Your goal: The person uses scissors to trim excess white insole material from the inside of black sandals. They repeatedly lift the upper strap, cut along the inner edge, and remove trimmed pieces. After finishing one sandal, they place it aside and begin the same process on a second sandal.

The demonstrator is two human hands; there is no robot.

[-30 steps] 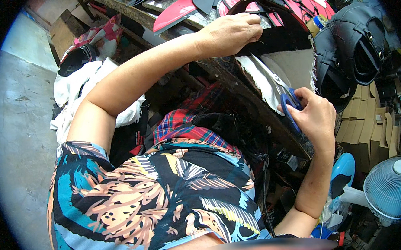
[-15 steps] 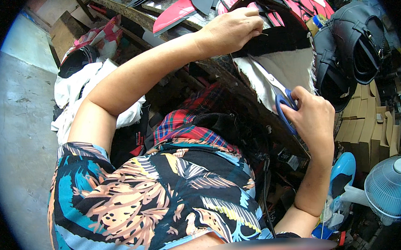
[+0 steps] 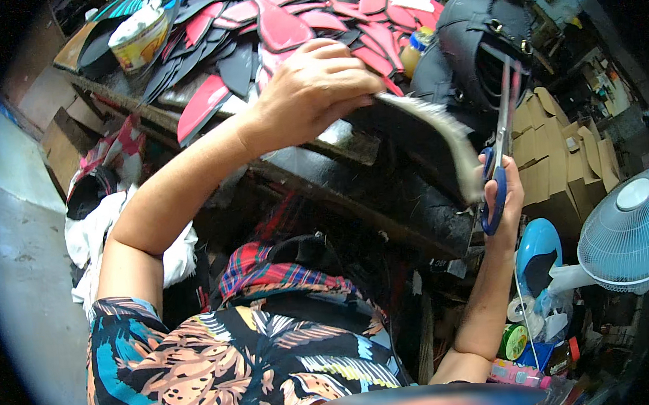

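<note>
One curved piece has frayed, apparently cloth edging.

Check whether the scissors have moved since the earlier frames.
Yes, rightward: the scissors were left of the large black bag, blades pointing up-left; now the blades point up and overlap the bag in the view.

fisheye view from head, close, facing down over patterned shirt to left hand, right hand, workbench.
</note>
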